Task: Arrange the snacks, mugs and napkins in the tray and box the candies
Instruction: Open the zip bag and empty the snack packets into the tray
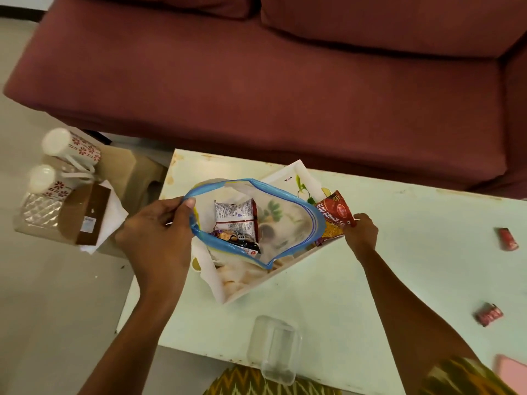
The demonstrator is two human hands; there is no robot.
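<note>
My left hand [159, 238] grips the blue rim of a clear zip bag [285, 223] and holds it open above the white tray [242, 292]. Inside the bag lie several snack packets [235, 216]. My right hand [360, 232] pinches the lower end of a red and yellow snack packet [332, 215], which lies over the tray's right side, partly behind the bag. Two red candies [507, 238] [489, 314] rest at the table's right. On a stool to the left stand two white mugs with red flowers [74, 148] [47, 181], upside down, beside white napkins [114, 220].
A clear plastic box [275, 347] lies at the near edge of the pale table [399, 280]. A brown carton [85, 215] sits on the stool. A maroon sofa [271, 81] runs behind the table. A pink object [510, 372] shows at the bottom right.
</note>
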